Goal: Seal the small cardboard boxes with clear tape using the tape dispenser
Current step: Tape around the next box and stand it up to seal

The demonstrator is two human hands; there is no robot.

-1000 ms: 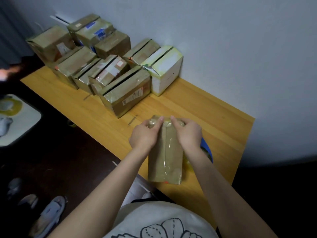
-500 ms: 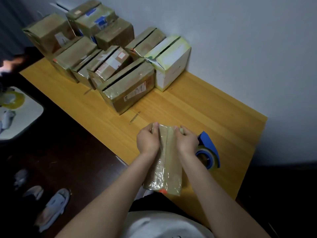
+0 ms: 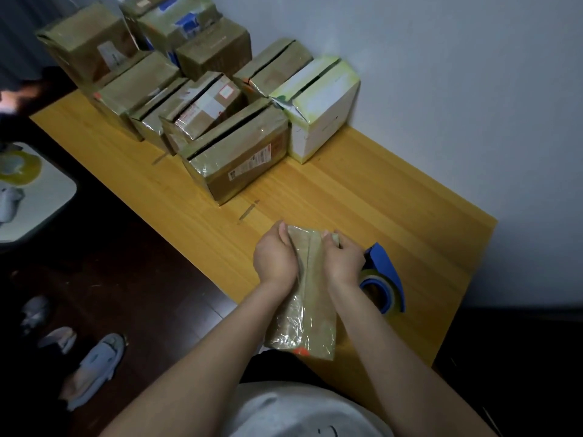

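A small brown cardboard box, shiny with clear tape, lies lengthwise at the near edge of the wooden table. My left hand grips its far left corner, fingers curled over the side. My right hand grips its far right corner, fingers curled over the top edge. A blue tape dispenser with a clear tape roll rests on the table just right of my right wrist, partly hidden by my arm.
Several taped cardboard boxes and a white-and-green box are stacked along the wall at the far left of the table. Slippers lie on the dark floor to the left. A grey wall bounds the table's far side.
Both hands slid from pressing the tape on the box's top to gripping its far corners. The view shifted, bringing the tape dispenser fully out from behind my right arm.
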